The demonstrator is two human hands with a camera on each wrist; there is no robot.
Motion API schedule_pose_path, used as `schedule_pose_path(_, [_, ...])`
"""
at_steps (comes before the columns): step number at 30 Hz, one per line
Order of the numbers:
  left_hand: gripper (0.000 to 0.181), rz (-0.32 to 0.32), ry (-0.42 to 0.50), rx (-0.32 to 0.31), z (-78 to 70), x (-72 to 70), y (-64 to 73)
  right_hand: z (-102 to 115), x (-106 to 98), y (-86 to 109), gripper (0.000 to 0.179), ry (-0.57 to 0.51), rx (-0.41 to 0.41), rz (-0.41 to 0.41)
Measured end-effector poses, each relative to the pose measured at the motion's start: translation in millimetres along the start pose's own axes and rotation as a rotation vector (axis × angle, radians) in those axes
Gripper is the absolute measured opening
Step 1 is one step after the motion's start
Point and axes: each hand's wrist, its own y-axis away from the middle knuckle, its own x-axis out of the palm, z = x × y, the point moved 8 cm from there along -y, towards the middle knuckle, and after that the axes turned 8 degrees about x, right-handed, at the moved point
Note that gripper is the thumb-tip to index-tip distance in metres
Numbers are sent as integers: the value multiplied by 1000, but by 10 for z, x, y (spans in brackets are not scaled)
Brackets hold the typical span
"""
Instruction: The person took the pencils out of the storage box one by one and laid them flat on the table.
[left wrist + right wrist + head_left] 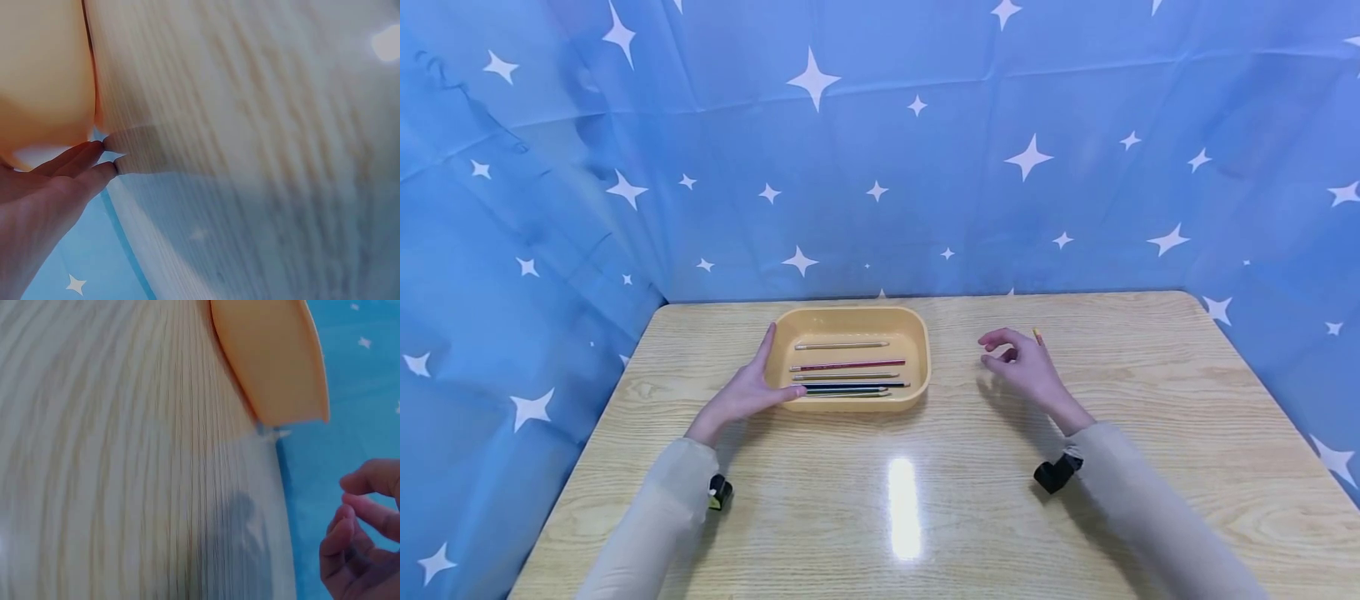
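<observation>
A shallow yellow tray (850,314) sits toward the back of the table, with several pencils (848,364) lying lengthwise in it. At its left end my left hand (751,390) grips it, the thumb over the near rim and the fingers along the outer wall. The left wrist view shows those fingertips (94,150) right at the tray's wall. Right of the tray, my right hand (1022,367) hovers over the table with loosely bent fingers and a gap between thumb and forefinger. Behind it peeks the end of another pencil (1038,336), mostly hidden by the hand.
The wooden table (970,500) ends at a blue curtain (925,183) with white stars, which hangs along the back and sides. Small black cameras sit at both wrists. A bright light reflection (904,508) lies on the tabletop in front of the tray.
</observation>
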Motion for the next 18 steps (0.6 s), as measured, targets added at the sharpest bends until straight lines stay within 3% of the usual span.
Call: schedule_pose_path(18, [120,3,21,-3,-12,-1,-5,605,501,-33,20,-93,-179,112])
